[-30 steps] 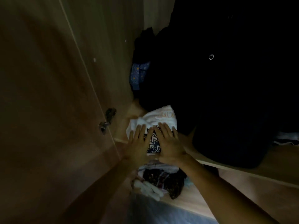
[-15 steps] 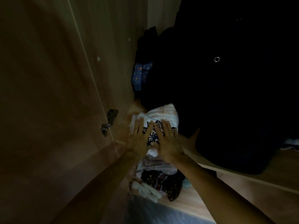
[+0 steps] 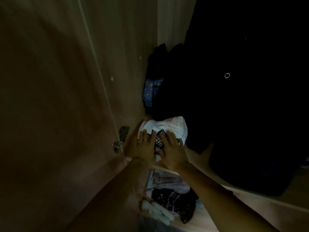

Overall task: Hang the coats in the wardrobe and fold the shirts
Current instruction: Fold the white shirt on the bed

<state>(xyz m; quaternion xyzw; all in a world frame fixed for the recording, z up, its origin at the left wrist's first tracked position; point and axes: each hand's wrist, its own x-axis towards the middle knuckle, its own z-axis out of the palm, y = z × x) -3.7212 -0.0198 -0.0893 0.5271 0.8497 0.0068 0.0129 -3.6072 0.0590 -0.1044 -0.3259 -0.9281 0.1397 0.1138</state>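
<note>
White shirt [image 3: 167, 127] deeper under both flat hands [image 3: 144, 149] [image 3: 173, 152]

text: faint orange lettering [image 3: 174, 125] | on: white folded cotton shirt [image 3: 181, 133], far edge | reading: upside down, too blurred to read

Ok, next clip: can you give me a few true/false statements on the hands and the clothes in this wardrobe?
1. The left hand and right hand lie flat on the folded white shirt. True.
2. The shirt lies on the floor outside the wardrobe. False: it lies on a wardrobe shelf.
3. A dark coat hangs to the right of the shirt. True.
4. The right hand grips a hanger. False: its straight fingers press the shirt.
5. Nothing lies below the shelf. False: more clothes lie there.
</note>
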